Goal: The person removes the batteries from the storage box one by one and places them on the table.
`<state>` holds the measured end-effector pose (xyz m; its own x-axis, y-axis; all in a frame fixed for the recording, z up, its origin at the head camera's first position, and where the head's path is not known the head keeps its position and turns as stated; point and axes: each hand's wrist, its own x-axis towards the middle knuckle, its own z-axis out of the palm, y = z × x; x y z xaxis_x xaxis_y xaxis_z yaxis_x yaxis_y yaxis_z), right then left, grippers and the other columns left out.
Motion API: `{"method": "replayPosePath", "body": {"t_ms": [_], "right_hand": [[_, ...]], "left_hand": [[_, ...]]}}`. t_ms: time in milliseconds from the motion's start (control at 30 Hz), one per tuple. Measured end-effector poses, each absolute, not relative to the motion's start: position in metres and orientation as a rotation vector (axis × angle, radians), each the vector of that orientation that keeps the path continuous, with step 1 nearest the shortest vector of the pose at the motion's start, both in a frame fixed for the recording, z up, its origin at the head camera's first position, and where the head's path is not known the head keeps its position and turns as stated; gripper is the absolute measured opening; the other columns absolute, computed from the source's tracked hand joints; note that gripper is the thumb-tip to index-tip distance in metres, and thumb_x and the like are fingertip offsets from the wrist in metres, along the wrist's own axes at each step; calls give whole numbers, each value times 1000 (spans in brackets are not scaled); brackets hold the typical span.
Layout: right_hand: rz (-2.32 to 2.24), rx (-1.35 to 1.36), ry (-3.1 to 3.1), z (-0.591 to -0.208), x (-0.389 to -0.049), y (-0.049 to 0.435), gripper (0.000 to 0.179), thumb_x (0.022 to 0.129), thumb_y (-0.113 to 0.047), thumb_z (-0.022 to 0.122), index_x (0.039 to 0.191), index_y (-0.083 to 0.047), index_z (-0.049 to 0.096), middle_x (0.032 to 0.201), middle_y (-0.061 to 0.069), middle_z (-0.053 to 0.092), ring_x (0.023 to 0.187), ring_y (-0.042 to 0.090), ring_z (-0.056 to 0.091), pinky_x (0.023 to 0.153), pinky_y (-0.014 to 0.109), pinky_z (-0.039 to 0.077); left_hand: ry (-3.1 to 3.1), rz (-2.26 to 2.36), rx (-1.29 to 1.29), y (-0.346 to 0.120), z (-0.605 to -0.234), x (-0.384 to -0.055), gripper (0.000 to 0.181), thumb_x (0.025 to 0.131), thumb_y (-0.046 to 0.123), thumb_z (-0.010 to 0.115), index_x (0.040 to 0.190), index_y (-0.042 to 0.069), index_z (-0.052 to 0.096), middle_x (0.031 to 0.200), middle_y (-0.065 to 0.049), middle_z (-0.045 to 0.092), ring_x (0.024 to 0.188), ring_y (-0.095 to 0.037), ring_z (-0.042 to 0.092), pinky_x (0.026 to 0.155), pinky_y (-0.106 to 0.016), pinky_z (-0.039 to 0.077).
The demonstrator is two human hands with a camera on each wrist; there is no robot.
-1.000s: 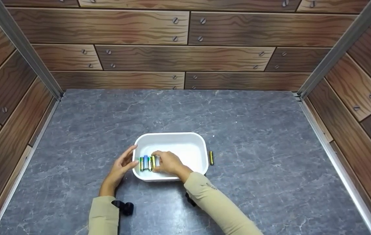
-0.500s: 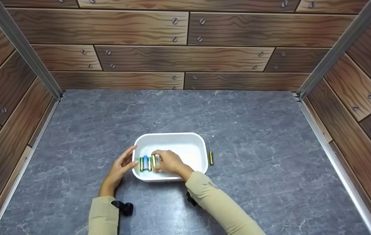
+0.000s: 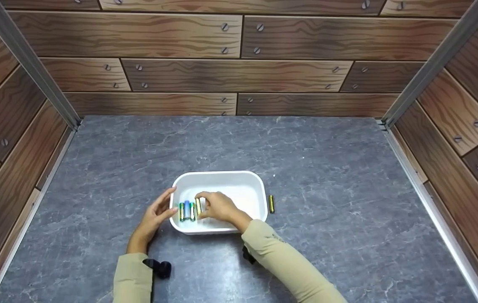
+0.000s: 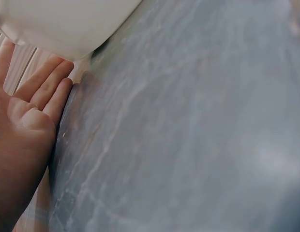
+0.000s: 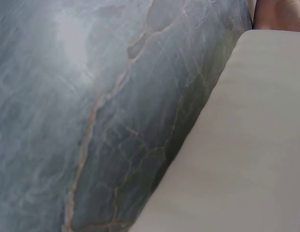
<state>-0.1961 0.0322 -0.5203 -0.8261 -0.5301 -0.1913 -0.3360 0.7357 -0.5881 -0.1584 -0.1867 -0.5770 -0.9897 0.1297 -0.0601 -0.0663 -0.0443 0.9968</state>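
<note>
A white plastic tub stands on the grey table. In it, against the left side, three batteries lie in a row: a green-and-gold one, a blue battery and a green-and-white one. Beside that row, my right hand pinches a gold-coloured battery by its ends, between thumb and forefinger. My left hand is at the tub's left wall, its thumb over the rim. The left wrist view shows its fingers fairly straight near the tub's outside. The right wrist view hides what the right hand holds.
Just outside the tub's right wall lies another gold-and-black battery. Wood-patterned walls with metal corner strips enclose the table at the back and sides.
The gold-coloured battery has turned slightly in my right hand and stands a little farther from the row, a gap now showing. My right forearm has shifted slightly right. My left hand stays put.
</note>
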Motion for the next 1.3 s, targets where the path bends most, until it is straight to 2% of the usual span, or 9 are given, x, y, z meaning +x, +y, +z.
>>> {"method": "replayPosePath", "body": {"t_ms": [400,1033,1133,1300], "right_hand": [[-878,-708,2581,-510,-196,43,58,75,-22,82,128,-10,60,64,-9,42,57,4,37,55,16,28],[-986,-742,2570,-499,-192,69,56,76,-19,81,127,-7,60,61,-9,38,57,6,34,58,17,29],[-1008,-762,2562,-498,-190,73,56,77,-18,81,127,-5,60,60,-9,37,56,5,33,59,17,30],[-1054,-764,2532,-499,-188,78,57,77,-18,80,128,-3,59,59,-9,36,56,5,32,62,17,34]], "left_hand": [[2089,2143,42,-187,-577,-158,63,90,0,61,147,4,37,149,-24,42,115,2,55,92,-15,48],[2090,2161,46,-186,-576,-157,63,89,-1,62,147,1,37,149,-26,41,119,-1,54,94,-14,47],[2073,2167,37,-186,-575,-157,63,89,-2,61,147,1,36,150,-24,41,123,-6,53,94,-14,47],[2088,2137,12,-186,-574,-158,63,89,-3,60,148,3,36,151,-23,40,137,-29,44,96,-11,43]]}}
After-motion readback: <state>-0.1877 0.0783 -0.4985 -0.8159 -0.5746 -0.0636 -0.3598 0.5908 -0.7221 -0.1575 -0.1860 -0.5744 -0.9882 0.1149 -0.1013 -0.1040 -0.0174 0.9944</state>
